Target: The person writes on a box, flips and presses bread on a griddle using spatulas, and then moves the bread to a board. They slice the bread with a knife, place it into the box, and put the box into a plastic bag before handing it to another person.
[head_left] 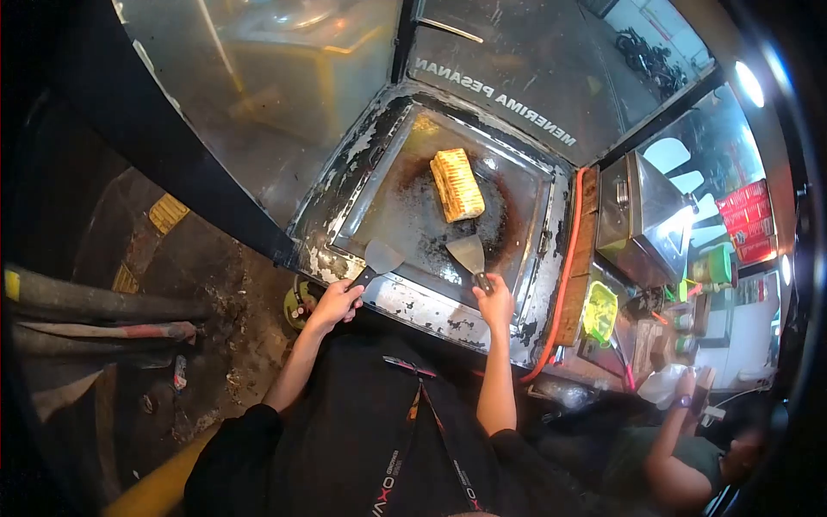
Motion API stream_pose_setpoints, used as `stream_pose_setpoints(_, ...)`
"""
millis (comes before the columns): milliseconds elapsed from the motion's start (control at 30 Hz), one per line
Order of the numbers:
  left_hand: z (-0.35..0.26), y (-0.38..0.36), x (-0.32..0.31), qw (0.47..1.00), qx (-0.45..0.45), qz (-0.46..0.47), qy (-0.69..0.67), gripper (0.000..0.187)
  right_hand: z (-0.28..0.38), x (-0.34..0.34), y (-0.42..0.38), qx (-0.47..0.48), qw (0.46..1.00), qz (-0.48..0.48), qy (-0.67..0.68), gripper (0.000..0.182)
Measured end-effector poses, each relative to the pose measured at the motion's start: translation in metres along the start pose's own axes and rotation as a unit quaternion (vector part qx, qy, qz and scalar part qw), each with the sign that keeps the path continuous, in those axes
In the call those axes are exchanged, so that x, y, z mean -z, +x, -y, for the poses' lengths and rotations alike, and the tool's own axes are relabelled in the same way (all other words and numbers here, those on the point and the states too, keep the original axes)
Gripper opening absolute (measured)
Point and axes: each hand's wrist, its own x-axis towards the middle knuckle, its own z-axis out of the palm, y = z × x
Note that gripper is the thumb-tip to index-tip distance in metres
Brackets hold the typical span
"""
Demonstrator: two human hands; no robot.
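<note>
A browned block of toasted bread with dark stripes across its top lies on the flat griddle, a bit behind its middle. My left hand is closed round the dark handle of a scraper, whose wide metal blade rests by the griddle's front edge. In my right hand is a second scraper, gripped by its handle, with the blade just in front of the bread. Neither blade touches the bread.
An orange hose runs along the griddle's right side. Beyond it stand a metal box, a yellow-green basket and red packages. At lower right, a co-worker's arm reaches toward the counter. Glass panels enclose the griddle's back and left.
</note>
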Motion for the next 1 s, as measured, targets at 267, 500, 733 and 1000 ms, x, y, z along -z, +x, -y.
stream_pose_setpoints(267,0.006,0.001,0.0,0.999,-0.02,-0.023,0.031,0.016,-0.023,0.009,-0.07,-0.015,0.988,-0.112,-0.104,0.036)
stream_pose_setpoints(500,-0.012,-0.003,0.004,0.996,0.025,-0.037,0.081,0.014,-0.03,-0.018,-0.121,-0.05,0.962,-0.062,0.263,0.014)
stream_pose_setpoints(733,-0.028,-0.004,-0.001,0.99,0.053,-0.04,0.121,0.017,-0.079,-0.196,-0.121,-0.169,0.737,0.323,0.569,0.027)
stream_pose_setpoints(1000,-0.034,-0.008,-0.009,0.989,0.083,-0.011,0.12,0.018,-0.054,-0.323,-0.062,-0.354,0.347,-0.016,0.868,0.024)
